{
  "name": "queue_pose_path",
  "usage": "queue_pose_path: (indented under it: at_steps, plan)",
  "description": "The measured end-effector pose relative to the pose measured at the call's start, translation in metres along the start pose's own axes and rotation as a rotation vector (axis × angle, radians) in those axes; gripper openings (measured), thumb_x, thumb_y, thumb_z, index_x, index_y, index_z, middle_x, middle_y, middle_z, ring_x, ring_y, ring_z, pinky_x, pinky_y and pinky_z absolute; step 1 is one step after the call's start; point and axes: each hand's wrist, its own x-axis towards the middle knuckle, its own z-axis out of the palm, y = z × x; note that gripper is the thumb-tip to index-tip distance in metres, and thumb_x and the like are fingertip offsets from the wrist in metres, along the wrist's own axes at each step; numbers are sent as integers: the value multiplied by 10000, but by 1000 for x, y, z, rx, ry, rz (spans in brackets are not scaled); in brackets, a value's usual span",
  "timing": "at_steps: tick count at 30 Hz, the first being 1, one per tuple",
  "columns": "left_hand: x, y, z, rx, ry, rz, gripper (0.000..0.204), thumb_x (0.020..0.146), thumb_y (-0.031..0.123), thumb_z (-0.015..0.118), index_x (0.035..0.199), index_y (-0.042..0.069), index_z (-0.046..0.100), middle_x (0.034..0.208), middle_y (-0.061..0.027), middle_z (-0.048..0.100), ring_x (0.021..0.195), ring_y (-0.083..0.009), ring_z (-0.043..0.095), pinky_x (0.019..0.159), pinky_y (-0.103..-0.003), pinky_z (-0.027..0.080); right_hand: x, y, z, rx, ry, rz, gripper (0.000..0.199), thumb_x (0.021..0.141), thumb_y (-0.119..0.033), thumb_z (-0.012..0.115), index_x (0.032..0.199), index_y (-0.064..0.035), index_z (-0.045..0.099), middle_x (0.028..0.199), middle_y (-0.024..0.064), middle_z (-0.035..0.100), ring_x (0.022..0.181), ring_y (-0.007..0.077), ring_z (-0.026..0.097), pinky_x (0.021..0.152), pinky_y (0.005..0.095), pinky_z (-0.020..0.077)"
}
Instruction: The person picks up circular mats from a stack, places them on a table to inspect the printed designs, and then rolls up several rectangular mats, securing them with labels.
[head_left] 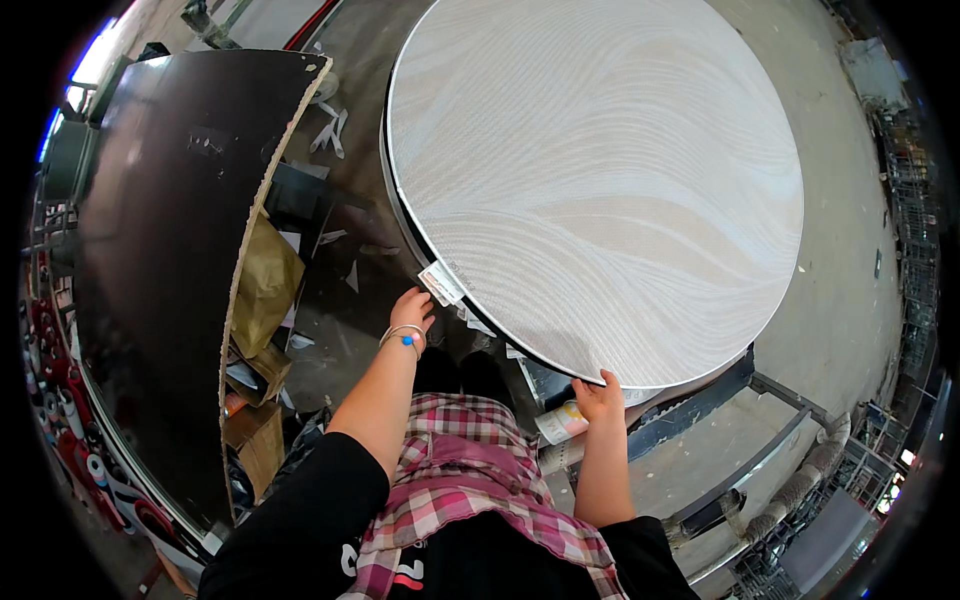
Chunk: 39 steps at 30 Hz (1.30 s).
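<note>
A large pale mattress [600, 190] with a rounded outline and a swirling wave pattern fills the upper middle. White edging and a dark band run round its near side. White printed labels [441, 284] hang from its near left edge. My left hand [411, 312], wearing bracelets at the wrist, has its fingers curled at the labels and seems to pinch one. Further right, my right hand [600, 398] grips the near rim, its fingertips on the edging. What lies beneath the rim is partly hidden.
At left stands a dark tabletop [170, 230] with a rough edge; cardboard [262, 440] and a yellowish bag [265, 285] sit under it. Paper scraps [330, 132] litter the floor. A printed roll [562, 424] lies near my right hand. Metal frame bars [745, 455] stand at lower right.
</note>
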Motion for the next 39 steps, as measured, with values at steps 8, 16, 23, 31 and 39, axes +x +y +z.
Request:
queue_pose_path:
  at_steps: [8,16,23,31,39]
  plan:
    - [5,5,4,-29,-66,-14,383,789,139,522,1157,79,434,1065,-88,529,1016,-218,474,880,-401,322,-17,-4,19,-13,277,-12,130,793,-209,515,828,-90,477,689,40,530,498,125,458,407,244,365]
    - [-5,37,34,-16,-43,32,282,798,188,556,1048,79,485,976,-52,573,924,-193,529,770,-336,399,-107,-94,117,-96,-27,-420,209,758,-307,576,730,-120,488,574,0,497,386,73,356,340,191,253]
    - [0,53,58,-171,-224,99,297,826,269,495,1060,86,488,1018,-55,563,948,-211,528,771,-370,420,-92,-98,121,-263,-50,-377,220,737,-332,576,786,-134,494,616,10,504,426,89,392,366,194,268]
    - [-11,110,97,-29,-261,-17,439,778,168,577,1154,-12,437,1132,-154,495,1018,-272,492,862,-387,399,-50,-61,47,202,-50,-138,404,782,-289,530,1116,-77,451,1092,114,509,994,256,499,827,426,419]
    - [-144,197,177,886,-339,924,371,698,145,575,1015,-38,516,938,-167,588,853,-259,568,752,-330,432,-119,-81,38,-55,-258,-522,383,855,-123,434,1206,-6,338,1162,155,452,1042,280,473,860,455,418]
